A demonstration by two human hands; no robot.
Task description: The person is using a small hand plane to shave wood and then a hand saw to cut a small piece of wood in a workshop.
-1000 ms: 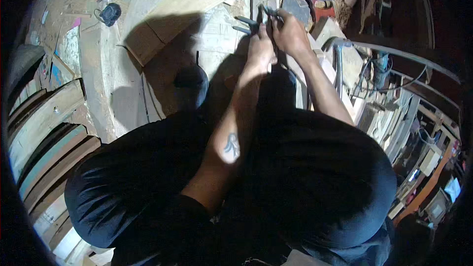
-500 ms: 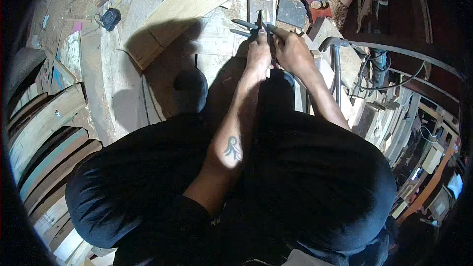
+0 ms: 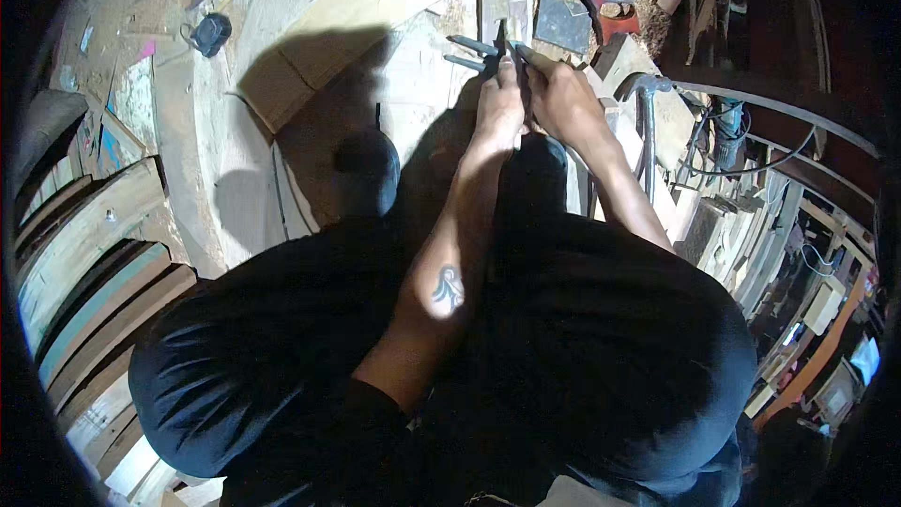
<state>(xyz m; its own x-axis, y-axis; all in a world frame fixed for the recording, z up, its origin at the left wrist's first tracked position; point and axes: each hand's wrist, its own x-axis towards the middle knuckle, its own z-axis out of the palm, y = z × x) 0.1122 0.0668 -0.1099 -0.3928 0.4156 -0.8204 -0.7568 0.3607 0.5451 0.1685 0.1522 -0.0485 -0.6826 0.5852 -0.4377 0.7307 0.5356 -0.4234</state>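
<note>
My left hand is closed around a dark narrow piece whose thin tip points away from me. Two grey-blue tapered rods stick out to the left just beyond that hand; whether they belong to the dark piece I cannot tell. Close against it on the right, my right hand is closed too, its forefinger stretched along the dark piece. What lies under the fingers is hidden. A hammer with a metal head stands beside my right wrist. Both hands are just beyond my right knee.
A broad curved board lies ahead to the left, near a dark tape measure. Beyond my right hand rests a saw with an orange handle. Stacked curved planks line the left; a corded teal power tool is at right.
Both hands and the dark piece appear slightly further right in the view, as do nearby boards. The grip of each hand looks the same.
</note>
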